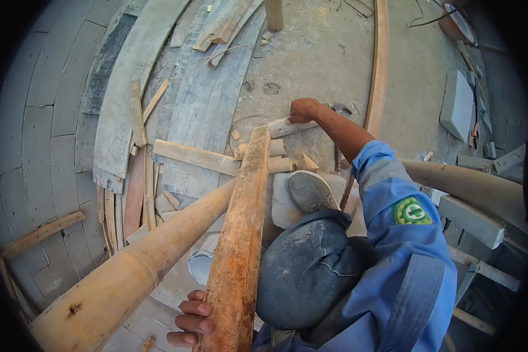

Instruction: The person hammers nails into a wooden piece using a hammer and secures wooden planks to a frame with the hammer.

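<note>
A long, rough wooden beam [240, 234] runs away from me, its far end close to a short pale board [293, 128]. At the bottom, my left hand [195, 321] has its fingers curled round the beam's left side near its close end. My right hand [304, 111] is closed at the upper edge of the short board; its palm side is hidden. Just right of it, partly behind the forearm, shows a metal hammer head [340, 108]. Below the short board lie cut wood pieces [276, 148] and a flat plank [193, 156].
A thick bamboo pole [123, 270] crosses under the beam; another pole [463, 185] extends at right. Grey boards [138, 58] and scraps lie at left. A white bucket [200, 267] stands beside the beam. A long timber strip [379, 70] and blocks [457, 105] are at right.
</note>
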`<move>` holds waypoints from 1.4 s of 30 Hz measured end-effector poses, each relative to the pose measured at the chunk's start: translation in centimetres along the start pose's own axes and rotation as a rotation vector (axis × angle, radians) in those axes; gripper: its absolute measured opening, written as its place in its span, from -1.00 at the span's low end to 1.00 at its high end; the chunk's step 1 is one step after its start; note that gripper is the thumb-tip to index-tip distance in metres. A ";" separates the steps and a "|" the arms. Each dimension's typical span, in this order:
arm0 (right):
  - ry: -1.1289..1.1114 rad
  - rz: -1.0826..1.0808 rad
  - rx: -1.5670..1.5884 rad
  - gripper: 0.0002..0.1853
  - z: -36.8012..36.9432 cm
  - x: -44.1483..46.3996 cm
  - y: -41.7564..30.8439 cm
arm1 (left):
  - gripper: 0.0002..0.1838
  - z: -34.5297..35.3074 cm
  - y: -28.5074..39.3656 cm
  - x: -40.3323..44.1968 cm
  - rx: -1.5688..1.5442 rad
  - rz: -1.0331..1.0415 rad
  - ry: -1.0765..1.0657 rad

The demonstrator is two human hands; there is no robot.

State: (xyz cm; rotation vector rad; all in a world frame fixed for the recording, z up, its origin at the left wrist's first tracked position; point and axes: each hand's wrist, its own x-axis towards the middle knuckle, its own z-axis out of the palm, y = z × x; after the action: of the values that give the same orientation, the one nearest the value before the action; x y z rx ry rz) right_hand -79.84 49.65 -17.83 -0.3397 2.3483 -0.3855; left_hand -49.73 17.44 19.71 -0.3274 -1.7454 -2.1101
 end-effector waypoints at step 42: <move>0.463 -1.532 1.141 -0.44 -14.5 -26.0 -22.3 | -0.09 6.7 -2.9 6.4 0.310 0.236 0.348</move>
State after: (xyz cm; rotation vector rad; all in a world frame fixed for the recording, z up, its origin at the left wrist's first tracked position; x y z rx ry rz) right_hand -68.65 40.73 16.54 -1.4576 1.3247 -2.4783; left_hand -57.16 23.57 21.17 -0.0679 -1.6947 -1.5923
